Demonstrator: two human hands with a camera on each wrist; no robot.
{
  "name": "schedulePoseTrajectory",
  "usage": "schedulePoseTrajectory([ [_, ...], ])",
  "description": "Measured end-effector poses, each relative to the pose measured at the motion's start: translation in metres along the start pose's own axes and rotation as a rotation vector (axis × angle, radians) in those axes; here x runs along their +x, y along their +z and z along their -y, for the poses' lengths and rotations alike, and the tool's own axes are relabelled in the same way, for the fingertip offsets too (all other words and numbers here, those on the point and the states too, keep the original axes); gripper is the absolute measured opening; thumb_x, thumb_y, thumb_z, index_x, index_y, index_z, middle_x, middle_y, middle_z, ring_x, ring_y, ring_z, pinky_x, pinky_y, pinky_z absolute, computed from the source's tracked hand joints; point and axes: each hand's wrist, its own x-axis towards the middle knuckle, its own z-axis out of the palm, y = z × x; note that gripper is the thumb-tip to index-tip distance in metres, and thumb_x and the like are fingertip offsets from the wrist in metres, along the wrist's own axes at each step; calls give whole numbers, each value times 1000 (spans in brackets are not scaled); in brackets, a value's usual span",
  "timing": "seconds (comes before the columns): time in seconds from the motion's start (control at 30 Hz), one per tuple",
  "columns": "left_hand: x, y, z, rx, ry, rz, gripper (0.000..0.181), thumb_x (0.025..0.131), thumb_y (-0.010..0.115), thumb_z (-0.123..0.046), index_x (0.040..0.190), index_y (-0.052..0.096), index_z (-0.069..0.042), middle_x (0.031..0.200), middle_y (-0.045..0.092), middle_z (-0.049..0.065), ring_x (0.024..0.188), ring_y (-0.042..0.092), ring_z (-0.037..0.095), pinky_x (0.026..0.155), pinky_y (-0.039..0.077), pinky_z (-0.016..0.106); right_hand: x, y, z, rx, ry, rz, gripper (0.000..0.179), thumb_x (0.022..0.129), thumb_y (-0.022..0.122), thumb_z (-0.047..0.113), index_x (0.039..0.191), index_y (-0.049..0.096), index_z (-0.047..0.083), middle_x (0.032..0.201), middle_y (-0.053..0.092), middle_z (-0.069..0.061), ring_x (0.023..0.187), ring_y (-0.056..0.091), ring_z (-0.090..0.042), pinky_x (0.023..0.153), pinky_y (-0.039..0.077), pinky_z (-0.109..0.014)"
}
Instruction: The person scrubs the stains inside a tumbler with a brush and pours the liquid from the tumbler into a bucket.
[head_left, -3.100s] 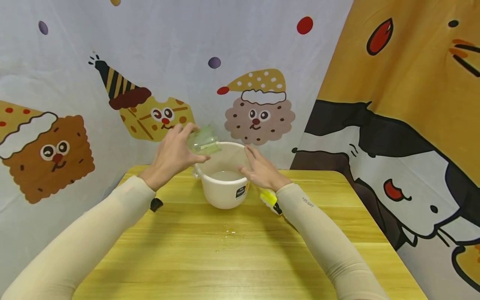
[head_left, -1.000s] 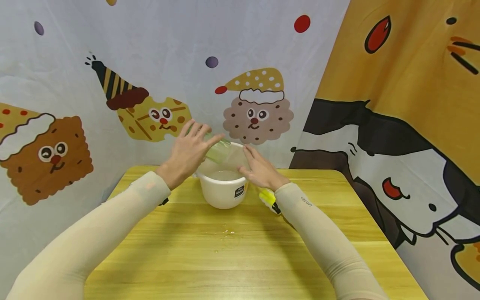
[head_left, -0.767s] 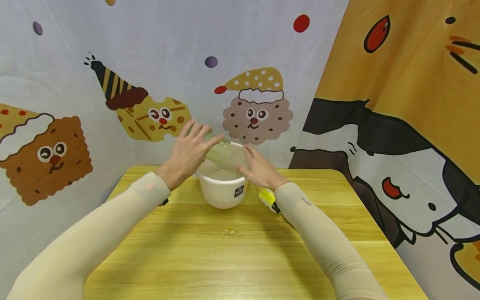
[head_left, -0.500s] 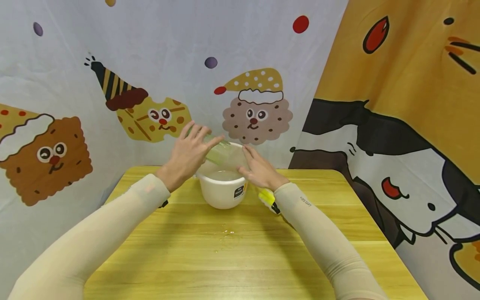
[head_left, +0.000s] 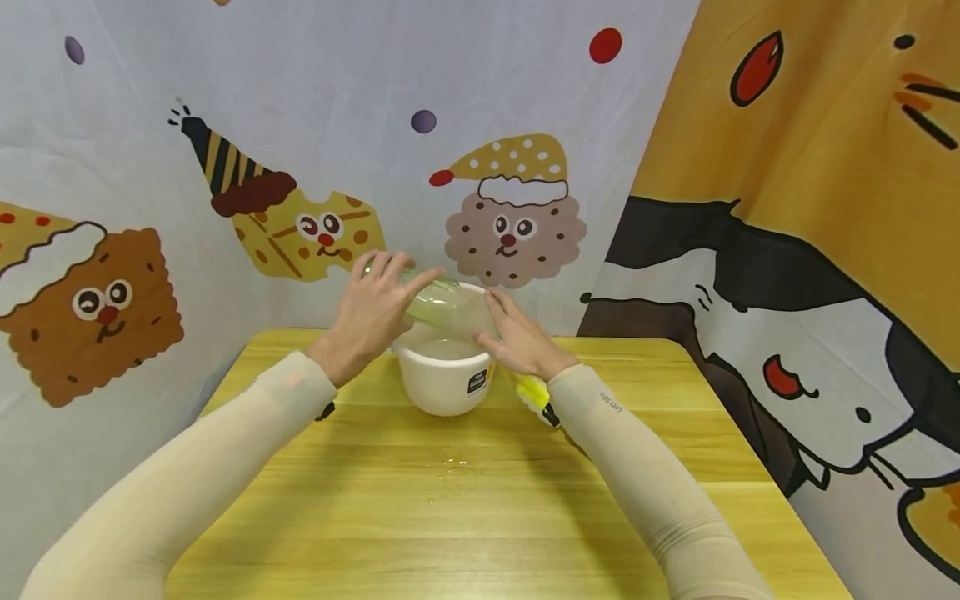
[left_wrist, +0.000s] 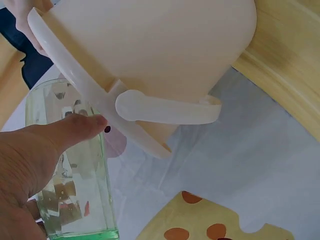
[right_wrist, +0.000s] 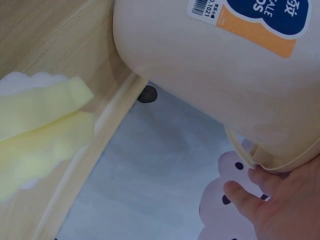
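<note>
My left hand (head_left: pixel 367 312) grips a clear, green-tinted glass (head_left: pixel 435 304), tipped over the left part of a white bucket (head_left: pixel 442 392). In the left wrist view the glass (left_wrist: pixel 75 175) lies close beside the bucket's rim (left_wrist: pixel 75 67), with my thumb along its side. Some clear liquid (head_left: pixel 446 348) shows inside the bucket. My right hand (head_left: pixel 528 342) holds the bucket's right rim, thumb on the inner side and fingers over the edge. The right wrist view shows my fingers (right_wrist: pixel 245 200) by the bucket's outer side, near its handle mount.
A yellow and white thing with a black part (head_left: pixel 534 392) lies right of the bucket, partly under my right forearm. A small dark object (head_left: pixel 326 411) shows beside my left sleeve. Wet drops (head_left: pixel 453 462) dot the wooden table (head_left: pixel 450 550). A printed cloth (head_left: pixel 337 83) hangs behind.
Since the oldest frame my left hand has moved right and tipped the glass over the bucket. In the last half second it has dropped slightly. My right hand has stayed on the rim.
</note>
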Motion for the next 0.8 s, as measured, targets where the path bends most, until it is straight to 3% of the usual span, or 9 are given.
schedulePoseTrajectory([
  [0.23,-7,1,-2,-129,-101,14,103,78,113,-33,168,62,-29,150,68,19,137,65,46,123,53,68,-3,2,-2,-5,2,3,95,115,53,50,185,15,-2,194,17,-25,179,29,-46,146,30,-61],
  [0.5,-16,1,-2,-251,-225,-11,103,79,112,-40,167,61,-25,145,69,23,129,65,47,97,57,62,-1,1,-1,-10,4,1,92,116,54,47,184,17,-3,194,17,-26,178,31,-47,145,32,-64],
  [0.8,-29,2,-2,-363,-314,-50,100,84,107,-45,168,59,-18,151,68,26,131,67,48,102,61,64,1,0,-1,-1,6,0,91,116,56,45,184,18,-3,194,19,-26,178,32,-47,145,32,-64],
])
